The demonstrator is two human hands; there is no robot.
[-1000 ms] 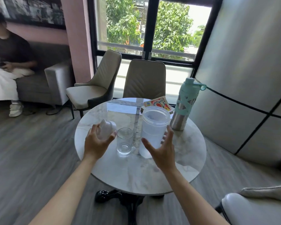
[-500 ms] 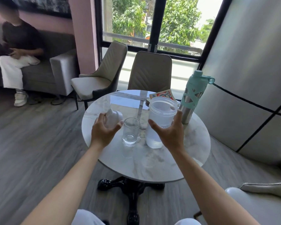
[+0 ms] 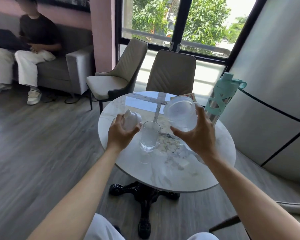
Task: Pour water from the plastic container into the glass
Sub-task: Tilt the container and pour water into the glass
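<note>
The person's right hand wraps around the translucent, wide-mouthed plastic container, thumb on the near side and fingers curled round the far side, and holds it off the round white marble surface with its open mouth tipped toward the left. That lean points the rim at the clear, straight-sided drinking glass, which stands upright on the surface just below and to the left of the container; the two are near but not touching. Water shows in the lower part of the container, and no stream is visible leaving it, so the pour seems about to begin rather than under way; whether the glass already holds water cannot be told. The left hand is closed around a white, rounded plastic lid-like piece just left of the glass, apparently keeping it out of the pouring path while the container is open. A teal-sleeved steel bottle stands upright at the far right edge, well clear of the action, and a colourful printed card lies partly hidden behind the container. With such a wide mouth, a slow tilt looks sensible to keep water from missing the narrow glass.
</note>
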